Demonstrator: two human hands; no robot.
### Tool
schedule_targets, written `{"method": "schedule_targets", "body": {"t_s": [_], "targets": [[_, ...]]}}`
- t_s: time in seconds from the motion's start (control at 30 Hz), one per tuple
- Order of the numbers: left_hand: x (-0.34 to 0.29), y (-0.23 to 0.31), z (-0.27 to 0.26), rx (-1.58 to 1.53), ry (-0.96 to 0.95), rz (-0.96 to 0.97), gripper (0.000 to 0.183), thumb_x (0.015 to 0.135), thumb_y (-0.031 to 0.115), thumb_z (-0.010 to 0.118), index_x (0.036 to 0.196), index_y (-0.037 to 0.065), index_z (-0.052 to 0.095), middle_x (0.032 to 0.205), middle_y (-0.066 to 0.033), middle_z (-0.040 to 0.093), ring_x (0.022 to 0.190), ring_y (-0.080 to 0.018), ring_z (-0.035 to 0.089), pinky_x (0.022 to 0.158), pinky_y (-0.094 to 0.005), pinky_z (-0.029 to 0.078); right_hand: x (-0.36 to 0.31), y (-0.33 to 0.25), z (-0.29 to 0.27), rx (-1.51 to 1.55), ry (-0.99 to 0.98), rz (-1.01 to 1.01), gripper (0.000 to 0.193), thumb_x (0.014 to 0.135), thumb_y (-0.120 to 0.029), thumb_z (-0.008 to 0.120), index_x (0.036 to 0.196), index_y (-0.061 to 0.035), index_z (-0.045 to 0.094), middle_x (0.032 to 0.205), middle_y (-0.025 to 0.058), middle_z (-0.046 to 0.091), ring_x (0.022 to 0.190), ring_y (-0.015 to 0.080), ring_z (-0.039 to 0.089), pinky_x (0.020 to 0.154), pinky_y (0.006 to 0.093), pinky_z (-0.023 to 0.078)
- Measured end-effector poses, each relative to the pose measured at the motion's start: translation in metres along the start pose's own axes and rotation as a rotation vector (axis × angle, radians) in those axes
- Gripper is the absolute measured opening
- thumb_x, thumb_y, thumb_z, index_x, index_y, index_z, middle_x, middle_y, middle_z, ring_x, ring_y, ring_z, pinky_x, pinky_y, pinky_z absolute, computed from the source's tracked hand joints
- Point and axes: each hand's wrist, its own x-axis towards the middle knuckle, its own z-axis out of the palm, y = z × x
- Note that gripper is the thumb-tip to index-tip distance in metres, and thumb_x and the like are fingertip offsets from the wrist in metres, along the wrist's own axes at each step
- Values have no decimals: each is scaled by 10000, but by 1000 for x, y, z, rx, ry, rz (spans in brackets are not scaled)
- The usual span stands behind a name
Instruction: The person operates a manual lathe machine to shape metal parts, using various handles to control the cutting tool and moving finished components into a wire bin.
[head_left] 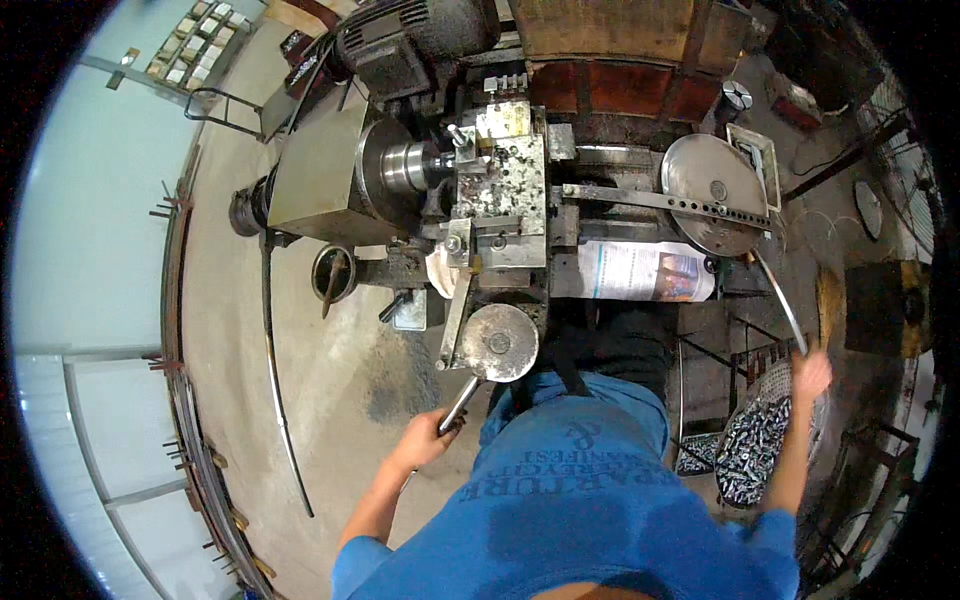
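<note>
My left hand [432, 440] is closed around a metal lever handle [459, 404] that slants up to a small round disc [497, 345] at the front of a lathe. Far to the right, my right hand [812, 377] grips a longer lever handle [778, 300], which runs up to a large round plate [715, 190]. Between the two sits the tool slide [515, 180], a worn metal block with bolts on top. Just left of it, a bright cylindrical chuck [405, 167] projects from the headstock [312, 180]. Any workpiece at the chuck is too small to make out.
A perforated bar [665, 202] crosses the large plate. Printed paper [640, 270] lies below it. A basket of small metal parts [755, 450] stands by my right arm. A pot with a brush [334, 275] hangs left of the lathe. A motor [415, 45] sits behind; long rods [180, 400] lie leftward.
</note>
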Motion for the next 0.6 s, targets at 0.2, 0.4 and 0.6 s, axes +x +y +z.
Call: {"method": "schedule_targets", "body": {"t_s": [0.2,0.4,0.6], "targets": [[16,-1,-20,-401,-261,63,332,831,213,609,1118,53,564,906,-74,653,804,-153,600,726,-308,468,140,-29,-16,-89,-104,375,619,746,-259,529,1310,-73,355,1202,149,497,1144,300,448,932,467,355],[78,-78,-74,-204,264,-100,410,831,325,600,1107,26,554,949,-138,630,776,-233,620,736,-331,480,84,-106,-9,244,375,7,783,615,-161,656,1324,-49,343,1324,171,406,1187,330,401,1009,447,296],[170,-161,-116,764,509,-34,440,837,408,526,1013,7,563,750,-171,617,742,-360,612,641,-432,491,-30,-135,27,705,-55,-59,609,555,-121,637,1144,-18,523,1166,215,521,1074,371,482,926,396,394]]}}
